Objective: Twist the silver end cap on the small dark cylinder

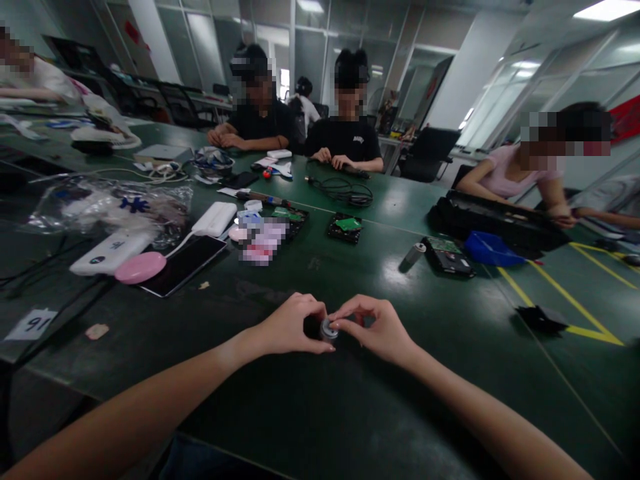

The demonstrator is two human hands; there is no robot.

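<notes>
A small metal cylinder (329, 329), silvery with a round top, stands at the near middle of the green table. My left hand (293, 325) curls around its left side, thumb in front and fingers behind, gripping it. From the right, my right hand (375, 325) brings thumb and forefinger together at the cylinder's top edge. Whether a tiny part sits between those fingertips is too small to make out. A similar metal cylinder (414, 253) stands farther back to the right, beside an opened hard drive (449, 257) with a green circuit board.
More hard drives (346, 227) lie ahead. Left are a black phone (187, 265), a pink round case (141, 267), white power banks (113, 252) and a plastic bag (110, 203). A black tray (495, 220) and blue bag (493, 249) lie right. Several people sit around the table.
</notes>
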